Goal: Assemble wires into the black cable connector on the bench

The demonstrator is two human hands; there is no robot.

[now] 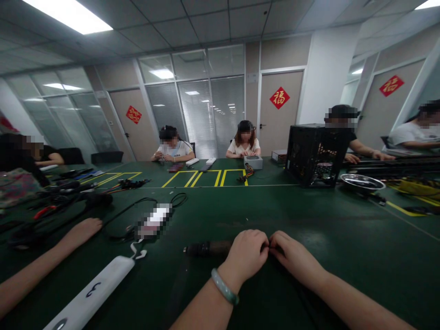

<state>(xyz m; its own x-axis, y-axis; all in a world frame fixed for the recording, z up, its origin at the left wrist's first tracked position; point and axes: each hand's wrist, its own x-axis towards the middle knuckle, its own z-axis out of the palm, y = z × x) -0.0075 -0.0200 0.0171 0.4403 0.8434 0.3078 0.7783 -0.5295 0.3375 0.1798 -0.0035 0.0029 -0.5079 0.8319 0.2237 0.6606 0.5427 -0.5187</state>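
Observation:
Both hands meet above the green table, fingertips almost touching. My left hand (pixel 245 252), with a jade bangle (pixel 224 286) at its wrist, is closed in a pinch. Facing it, my right hand (pixel 297 259) is also pinched closed. A dark bit shows between the fingertips, too small to name. Beneath and beside my left hand lies a dark, pen-shaped power screwdriver (pixel 211 249), its tip pointing left and its rear end hidden by the hand. A faint dark cord seems to run under my right forearm.
A white power strip (pixel 92 293) marked 3 lies at left, near a phone (pixel 156 220) with cables. Another person's arm (pixel 68 243) rests beyond it. Farther off are a black computer case (pixel 316 156), a metal bowl (pixel 362 182), a power supply unit (pixel 253 162) and several seated people.

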